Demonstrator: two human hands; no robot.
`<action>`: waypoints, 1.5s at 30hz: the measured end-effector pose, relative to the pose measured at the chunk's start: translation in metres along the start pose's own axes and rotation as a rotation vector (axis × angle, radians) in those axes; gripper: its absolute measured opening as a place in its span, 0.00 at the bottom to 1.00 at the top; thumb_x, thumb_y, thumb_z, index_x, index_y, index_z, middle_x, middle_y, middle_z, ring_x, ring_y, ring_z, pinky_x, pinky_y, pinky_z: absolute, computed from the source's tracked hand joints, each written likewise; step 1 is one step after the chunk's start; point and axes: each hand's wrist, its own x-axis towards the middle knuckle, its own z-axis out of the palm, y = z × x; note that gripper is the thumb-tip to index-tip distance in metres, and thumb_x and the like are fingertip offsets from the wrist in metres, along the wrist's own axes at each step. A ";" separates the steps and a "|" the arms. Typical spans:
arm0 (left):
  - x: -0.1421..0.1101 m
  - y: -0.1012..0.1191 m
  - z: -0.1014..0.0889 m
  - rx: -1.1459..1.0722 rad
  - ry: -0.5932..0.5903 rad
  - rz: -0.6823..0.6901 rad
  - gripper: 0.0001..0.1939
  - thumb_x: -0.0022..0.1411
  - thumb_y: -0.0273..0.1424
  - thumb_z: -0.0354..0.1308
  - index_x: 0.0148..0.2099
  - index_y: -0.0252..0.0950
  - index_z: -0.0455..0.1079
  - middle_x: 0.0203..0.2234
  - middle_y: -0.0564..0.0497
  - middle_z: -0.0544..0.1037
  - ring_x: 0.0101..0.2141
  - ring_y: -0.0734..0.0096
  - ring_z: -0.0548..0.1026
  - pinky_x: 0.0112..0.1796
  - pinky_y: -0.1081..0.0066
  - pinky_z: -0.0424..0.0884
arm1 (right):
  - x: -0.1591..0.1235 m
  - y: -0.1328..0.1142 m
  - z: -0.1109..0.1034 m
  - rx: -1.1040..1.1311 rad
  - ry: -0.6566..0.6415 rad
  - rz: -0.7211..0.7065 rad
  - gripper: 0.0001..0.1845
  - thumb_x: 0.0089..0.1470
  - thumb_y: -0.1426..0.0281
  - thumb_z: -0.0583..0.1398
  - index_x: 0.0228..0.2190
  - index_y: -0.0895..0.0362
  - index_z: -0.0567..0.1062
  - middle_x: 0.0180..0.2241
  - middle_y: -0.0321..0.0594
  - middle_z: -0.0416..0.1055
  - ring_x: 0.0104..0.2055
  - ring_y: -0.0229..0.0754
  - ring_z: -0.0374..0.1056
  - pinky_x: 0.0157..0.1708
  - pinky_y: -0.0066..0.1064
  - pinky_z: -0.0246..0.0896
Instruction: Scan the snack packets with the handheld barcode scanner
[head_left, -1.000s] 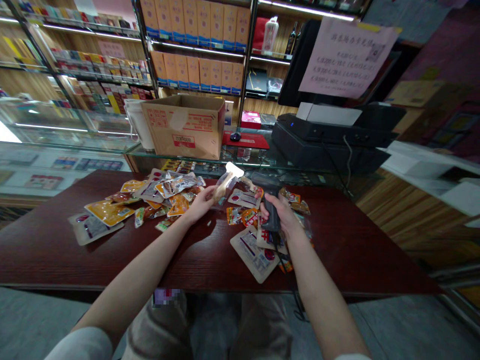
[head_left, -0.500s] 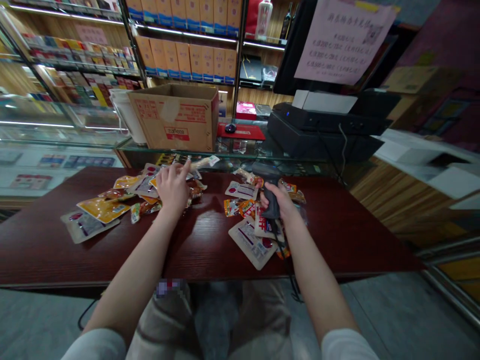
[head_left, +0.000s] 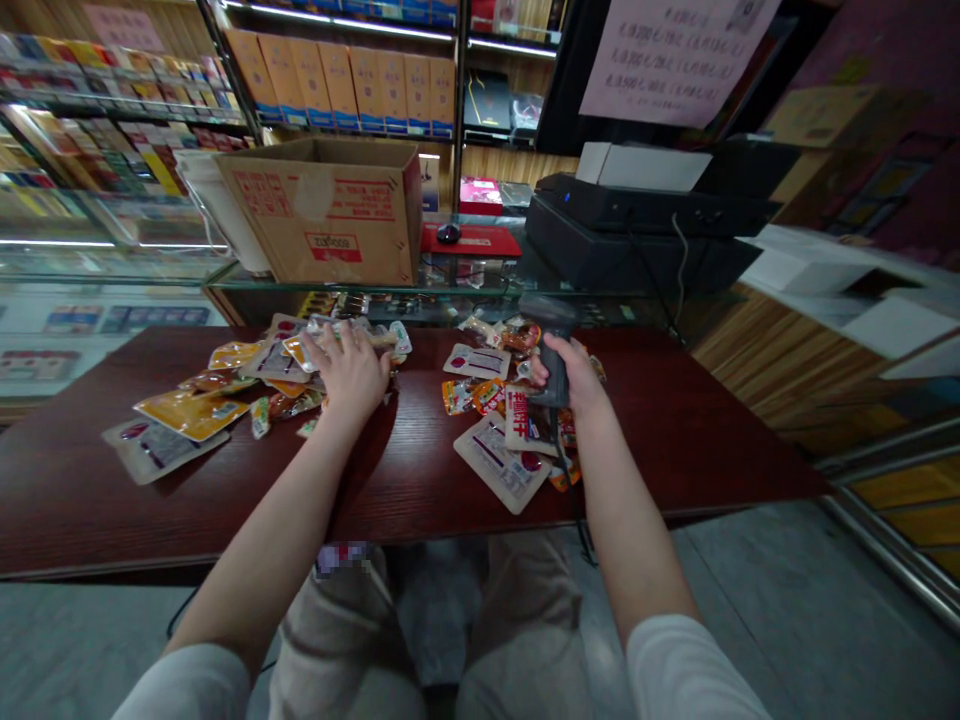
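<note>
"What's nearest?"

"The left hand [head_left: 349, 375], fingers spread, pressed flat on a heap of snack packets [head_left: 262, 375] at the left of the dark red table [head_left: 675, 440]."

"And the right hand [head_left: 568, 378]?"

"Wrapped round a corded barcode scanner [head_left: 550, 312], above a second heap of packets [head_left: 495, 425] on the table's right."

"Farther off?"

"A cardboard box [head_left: 330, 215], on the glass counter [head_left: 480, 285] beyond the table."
</note>
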 end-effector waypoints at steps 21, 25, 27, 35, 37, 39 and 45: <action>0.044 0.040 0.098 -0.446 -0.594 0.432 0.19 0.53 0.38 0.63 0.47 0.36 0.75 0.44 0.41 0.76 0.46 0.54 0.74 0.54 0.60 0.65 | 0.011 0.009 -0.018 0.083 -0.023 0.038 0.20 0.44 0.59 0.69 0.34 0.54 0.69 0.34 0.35 0.75 0.16 0.29 0.59 0.14 0.27 0.58; 0.037 0.037 0.080 -0.684 -0.599 0.205 0.12 0.54 0.41 0.63 0.34 0.37 0.75 0.31 0.45 0.76 0.42 0.55 0.76 0.52 0.62 0.67 | 0.010 0.009 -0.016 0.080 -0.026 0.040 0.19 0.45 0.60 0.68 0.35 0.54 0.70 0.35 0.35 0.75 0.16 0.28 0.58 0.14 0.26 0.57; 0.034 0.035 0.069 -0.939 -0.640 -0.053 0.15 0.58 0.44 0.61 0.32 0.36 0.73 0.27 0.47 0.76 0.40 0.55 0.77 0.48 0.62 0.71 | 0.009 0.008 -0.016 0.088 -0.041 0.043 0.19 0.45 0.60 0.68 0.34 0.54 0.70 0.34 0.35 0.75 0.16 0.28 0.58 0.14 0.26 0.57; 0.027 0.022 0.030 -1.614 -0.680 -0.458 0.25 0.66 0.48 0.50 0.54 0.34 0.69 0.47 0.39 0.80 0.47 0.54 0.78 0.50 0.51 0.74 | -0.005 0.004 0.002 0.032 -0.221 0.153 0.17 0.47 0.60 0.67 0.34 0.56 0.71 0.33 0.37 0.75 0.15 0.27 0.55 0.12 0.23 0.53; 0.028 0.020 0.028 -1.712 -0.658 -0.523 0.25 0.67 0.47 0.49 0.55 0.34 0.69 0.47 0.39 0.80 0.47 0.55 0.79 0.51 0.51 0.73 | -0.009 0.007 0.011 0.010 -0.263 0.183 0.16 0.48 0.61 0.67 0.35 0.56 0.71 0.34 0.36 0.75 0.16 0.27 0.57 0.13 0.23 0.54; 0.028 0.019 0.029 -1.750 -0.615 -0.567 0.24 0.69 0.45 0.47 0.55 0.33 0.68 0.47 0.39 0.80 0.46 0.56 0.79 0.52 0.51 0.73 | -0.011 0.010 0.017 0.000 -0.280 0.207 0.16 0.49 0.62 0.67 0.37 0.56 0.72 0.34 0.37 0.75 0.16 0.28 0.58 0.13 0.23 0.55; 0.031 0.019 0.031 -1.810 -0.542 -0.615 0.22 0.69 0.37 0.45 0.59 0.31 0.66 0.47 0.39 0.80 0.48 0.56 0.79 0.54 0.51 0.71 | -0.009 0.017 0.022 0.022 -0.262 0.239 0.16 0.51 0.61 0.65 0.38 0.57 0.72 0.31 0.37 0.76 0.15 0.28 0.56 0.12 0.23 0.54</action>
